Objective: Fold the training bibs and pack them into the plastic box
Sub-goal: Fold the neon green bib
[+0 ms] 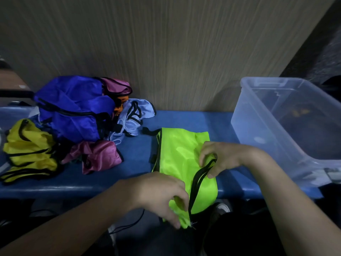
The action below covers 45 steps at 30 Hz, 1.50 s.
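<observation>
A neon green training bib with black trim lies on the blue bench, its near end hanging over the front edge. My left hand pinches that hanging end. My right hand pinches the bib's right side at the black-trimmed edge. A clear plastic box stands open at the right of the bench, close to my right hand. What lies inside it is too dim to tell.
A heap of unfolded bibs sits at the left: blue, yellow, pink, pale lilac, and a bit of orange. A wood-grain wall backs the bench. Dark floor and cables lie below the front edge.
</observation>
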Motion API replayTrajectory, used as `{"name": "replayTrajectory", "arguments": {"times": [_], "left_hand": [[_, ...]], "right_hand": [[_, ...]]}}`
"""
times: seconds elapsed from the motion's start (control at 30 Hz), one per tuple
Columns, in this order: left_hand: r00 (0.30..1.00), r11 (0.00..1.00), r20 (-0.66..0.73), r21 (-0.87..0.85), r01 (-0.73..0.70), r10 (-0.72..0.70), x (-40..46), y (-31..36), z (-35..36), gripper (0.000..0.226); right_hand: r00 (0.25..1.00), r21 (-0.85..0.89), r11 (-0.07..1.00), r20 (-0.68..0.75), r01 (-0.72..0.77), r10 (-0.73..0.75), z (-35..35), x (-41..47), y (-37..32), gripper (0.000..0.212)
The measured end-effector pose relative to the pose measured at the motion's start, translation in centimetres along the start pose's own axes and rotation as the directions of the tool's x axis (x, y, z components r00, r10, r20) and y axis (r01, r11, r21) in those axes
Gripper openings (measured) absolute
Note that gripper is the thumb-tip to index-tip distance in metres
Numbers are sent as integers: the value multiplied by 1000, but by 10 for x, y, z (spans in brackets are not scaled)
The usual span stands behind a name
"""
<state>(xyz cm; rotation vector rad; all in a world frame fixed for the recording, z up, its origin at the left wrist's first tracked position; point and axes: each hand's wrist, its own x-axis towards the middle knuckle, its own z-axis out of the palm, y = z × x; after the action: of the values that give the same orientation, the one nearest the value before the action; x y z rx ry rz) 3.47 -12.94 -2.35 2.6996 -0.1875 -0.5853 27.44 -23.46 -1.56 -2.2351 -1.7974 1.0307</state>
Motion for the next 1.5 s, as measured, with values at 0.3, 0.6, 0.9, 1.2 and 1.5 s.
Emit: {"name": "replayTrajectory", "arguments": {"times": [0.3,0.6,0.9,1.2,1.5], "left_hand": [[859,830,-467,-549,-94,-212,5,-38,-24,6],[619,748,-453,-546,377,-642,29,-94,-42,57],[633,812,-524,-479,334,-570,27,-105,-53,30],[566,604,-591,-773,-195,-575,-9,-101,-85,23],[666,592,-555,-780,-206,-499,-25,-103,-88,22]], "right_hand": [[900,114,992,-436,45,10,-10,10,-4,12],[866,42,963,-428,-267,258,-6,44,13,60],[798,371,928,-563,12,215,-17,40,11,11],[691,548,711,-713,440,123,-25,21,-6,22],[794,673,629,-591,389,142,-27,20,-18,25]]}}
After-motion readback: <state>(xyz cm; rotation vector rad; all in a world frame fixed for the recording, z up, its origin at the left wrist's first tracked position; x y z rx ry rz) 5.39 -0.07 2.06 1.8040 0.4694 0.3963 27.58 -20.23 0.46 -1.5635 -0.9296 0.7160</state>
